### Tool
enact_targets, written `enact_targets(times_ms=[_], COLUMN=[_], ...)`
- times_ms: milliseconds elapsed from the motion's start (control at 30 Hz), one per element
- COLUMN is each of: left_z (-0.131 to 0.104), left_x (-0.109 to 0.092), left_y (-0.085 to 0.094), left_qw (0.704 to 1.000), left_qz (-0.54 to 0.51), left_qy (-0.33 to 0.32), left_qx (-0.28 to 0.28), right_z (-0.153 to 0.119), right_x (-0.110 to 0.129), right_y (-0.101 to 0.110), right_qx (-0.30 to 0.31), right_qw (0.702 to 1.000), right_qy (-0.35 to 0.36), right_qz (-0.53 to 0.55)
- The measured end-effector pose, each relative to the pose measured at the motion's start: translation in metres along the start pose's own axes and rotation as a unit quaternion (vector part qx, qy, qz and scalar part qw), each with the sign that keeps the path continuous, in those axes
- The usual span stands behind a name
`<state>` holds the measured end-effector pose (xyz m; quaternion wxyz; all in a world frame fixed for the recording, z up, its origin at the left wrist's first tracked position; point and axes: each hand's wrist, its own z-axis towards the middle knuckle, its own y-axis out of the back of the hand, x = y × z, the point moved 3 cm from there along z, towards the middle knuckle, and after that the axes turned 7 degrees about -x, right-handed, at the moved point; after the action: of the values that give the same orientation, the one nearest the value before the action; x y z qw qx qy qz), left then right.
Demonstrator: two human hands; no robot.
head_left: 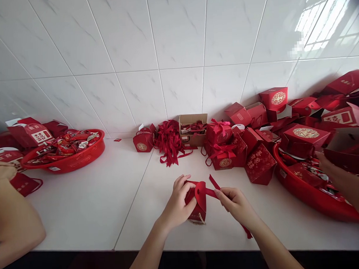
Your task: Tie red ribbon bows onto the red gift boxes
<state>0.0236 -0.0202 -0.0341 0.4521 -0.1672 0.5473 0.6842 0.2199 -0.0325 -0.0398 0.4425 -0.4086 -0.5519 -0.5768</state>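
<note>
A small red gift box (202, 207) with a rounded top flap and a twisted cord handle stands near the front of the white table. My left hand (182, 201) is wrapped round its left side and top. In my right hand (235, 203) a red ribbon (211, 193) is pinched between thumb and fingers. The ribbon runs from a hole in the flap to that hand. One loose end rises behind the fingers, and another hangs out below the wrist.
Red ribbons (169, 141) lie heaped beside a cardboard box (194, 138). Bow-tied gift boxes (223, 156) are stacked right of it. Red basins of sweets stand at left (79, 156) and right (307, 196), among more boxes. Other people's arms reach in at left (16, 221) and right (345, 182).
</note>
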Motion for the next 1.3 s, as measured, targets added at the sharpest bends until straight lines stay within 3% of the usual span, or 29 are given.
enact_targets(times_ms=[233,500,567,700,800,933,1167,1300], left_z=[0.002,0.001,0.000,-0.001,-0.001,0.001,0.009,-0.001], left_x=[-0.005,-0.004,-0.005,-0.007,-0.007,-0.007,-0.016,-0.018], left_y=[0.000,0.000,0.001,0.002,0.000,0.001,0.015,0.020], left_qw=[0.997,0.979,0.975,0.970,0.967,0.964,0.963,0.975], left_qz=[0.045,0.110,0.108,0.124,0.137,0.105,0.033,0.046], left_qy=[-0.030,-0.100,-0.112,-0.117,-0.123,-0.134,-0.114,-0.073], left_qx=[-0.049,-0.140,-0.158,-0.171,-0.175,-0.202,-0.243,-0.207], right_z=[0.001,0.002,0.003,0.007,0.014,0.023,0.027,0.022], right_x=[0.002,-0.006,-0.007,0.001,0.011,0.023,0.040,0.053], right_y=[-0.013,-0.014,-0.013,-0.011,-0.020,-0.032,-0.038,-0.026], right_qx=[0.037,0.006,-0.007,-0.105,-0.057,0.015,0.041,0.013], right_qw=[0.999,0.999,0.997,0.982,0.981,0.986,0.984,0.984], right_qy=[0.003,-0.005,0.017,0.134,0.182,0.166,0.169,0.165], right_qz=[0.004,-0.040,-0.071,-0.081,-0.036,-0.008,-0.025,0.063])
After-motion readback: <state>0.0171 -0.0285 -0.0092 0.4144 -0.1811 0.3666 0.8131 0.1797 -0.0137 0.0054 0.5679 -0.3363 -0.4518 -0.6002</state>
